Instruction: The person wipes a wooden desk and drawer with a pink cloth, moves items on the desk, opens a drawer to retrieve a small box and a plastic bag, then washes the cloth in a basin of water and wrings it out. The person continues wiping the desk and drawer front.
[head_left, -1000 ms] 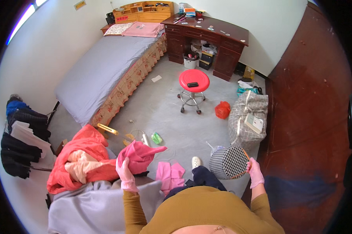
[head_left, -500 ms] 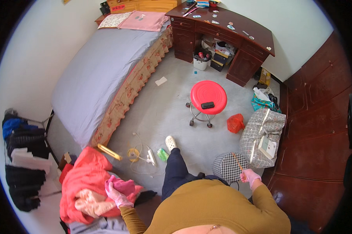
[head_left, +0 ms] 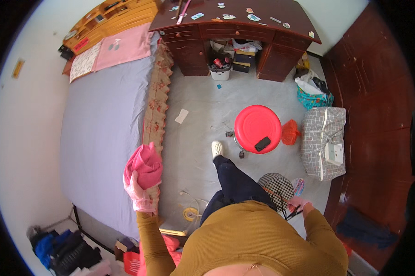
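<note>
My left hand [head_left: 137, 192], in a clear pinkish glove, is closed on a bunched pink cloth [head_left: 145, 166]. The cloth is held up in front of the bed's near right side. On the right, my right hand [head_left: 299, 205], gloved the same way, is closed round a thin brownish stick [head_left: 282, 198]. The stick points left across a round stool [head_left: 279, 187] with a black-and-white checked top. Dark cords or straps [head_left: 293, 214] show beside that hand; whether they touch it I cannot tell.
A red round stool [head_left: 258, 128] with a black phone on its seat stands ahead. A bed [head_left: 104, 124] fills the left and a dark desk [head_left: 244, 27] the back. A checked bag [head_left: 318, 142] and red plastic bag [head_left: 290, 132] lie right. Cables [head_left: 196, 202] lie on the floor.
My left hand has lifted the pink cloth from the clothes pile and moved forward. The view has shifted, and I stand nearer the desk. My right hand still grips the stick.
</note>
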A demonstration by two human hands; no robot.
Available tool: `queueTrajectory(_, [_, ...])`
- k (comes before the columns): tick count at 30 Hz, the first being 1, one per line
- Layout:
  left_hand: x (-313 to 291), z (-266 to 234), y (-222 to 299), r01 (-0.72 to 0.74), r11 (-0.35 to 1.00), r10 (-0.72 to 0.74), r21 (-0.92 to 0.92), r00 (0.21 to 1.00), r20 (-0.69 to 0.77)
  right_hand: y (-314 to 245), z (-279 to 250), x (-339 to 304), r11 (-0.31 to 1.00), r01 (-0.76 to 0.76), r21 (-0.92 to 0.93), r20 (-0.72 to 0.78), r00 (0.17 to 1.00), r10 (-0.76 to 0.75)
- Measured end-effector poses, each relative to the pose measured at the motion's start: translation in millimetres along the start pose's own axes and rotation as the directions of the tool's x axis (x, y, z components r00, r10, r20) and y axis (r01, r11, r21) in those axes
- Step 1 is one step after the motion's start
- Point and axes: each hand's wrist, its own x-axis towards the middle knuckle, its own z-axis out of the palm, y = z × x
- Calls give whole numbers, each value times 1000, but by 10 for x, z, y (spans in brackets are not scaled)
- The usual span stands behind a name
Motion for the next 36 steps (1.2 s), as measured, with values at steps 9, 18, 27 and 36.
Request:
queueTrajectory(9, [1892,320,-265,138,983,-151,124,982,110,-1407,565,-293,987,31,158,96,994,-46])
queueTrajectory(18, [3709,574,-667,474,871,-489,133,803,340,-2656,1214,-386,978,-25,207,152,988,-7])
queueTrajectory(27, [5500,1890,-770,127,868,-372,479,807,460,-3985,1852,351,994,5,108,79,997,-13])
queueTrajectory(36, [5591,3497,-847,-30,792,-465,610,617,635,-4917,1793,1167,956,272,-112,52,962,-268])
